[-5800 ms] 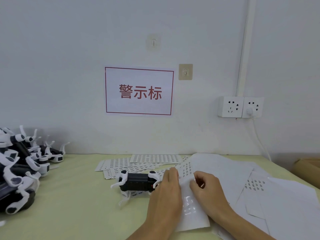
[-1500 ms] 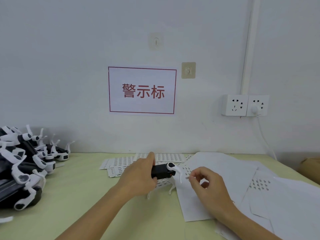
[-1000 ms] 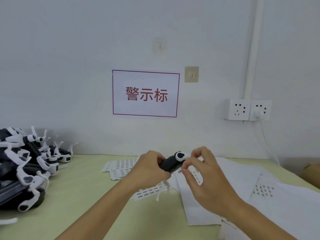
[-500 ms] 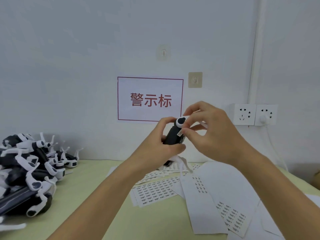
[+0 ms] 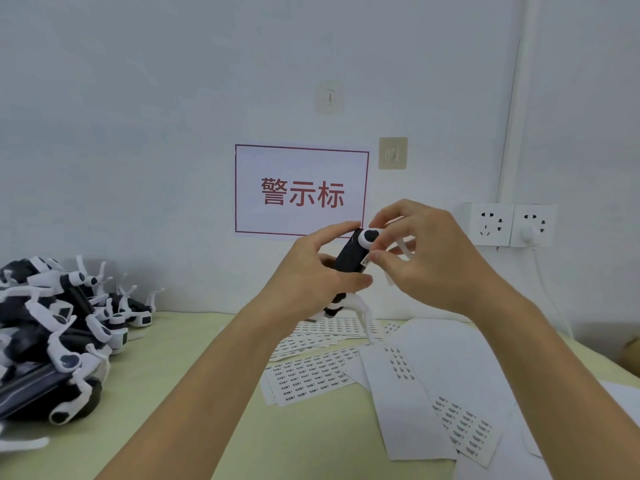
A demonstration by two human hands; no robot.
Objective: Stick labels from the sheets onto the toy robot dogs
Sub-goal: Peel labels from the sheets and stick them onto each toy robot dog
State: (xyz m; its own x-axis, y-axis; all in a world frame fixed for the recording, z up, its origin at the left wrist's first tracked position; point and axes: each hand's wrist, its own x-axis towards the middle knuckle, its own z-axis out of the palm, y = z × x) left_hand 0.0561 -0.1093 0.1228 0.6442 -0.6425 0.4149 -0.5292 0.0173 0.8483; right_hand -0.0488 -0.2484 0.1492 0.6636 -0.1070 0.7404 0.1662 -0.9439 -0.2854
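I hold a black and white toy robot dog (image 5: 351, 258) up in front of me, above the table. My left hand (image 5: 311, 271) grips its black body from the left and below. My right hand (image 5: 422, 258) is curled round its upper right end, the thumb pressing a small white label (image 5: 366, 261) onto the side of the body. White legs of the dog hang below my hands. Label sheets (image 5: 311, 372) with rows of small printed labels lie on the table under my hands.
A pile of several black and white toy dogs (image 5: 52, 337) fills the table's left side. White backing sheets (image 5: 440, 375) are spread over the right half of the yellow-green table (image 5: 156, 393). On the wall hang a red-framed sign (image 5: 301, 192) and sockets (image 5: 509, 225).
Both hands lifted the dog off the table to chest height. My right hand brought a label from the sheet and now presses it against the dog's side.
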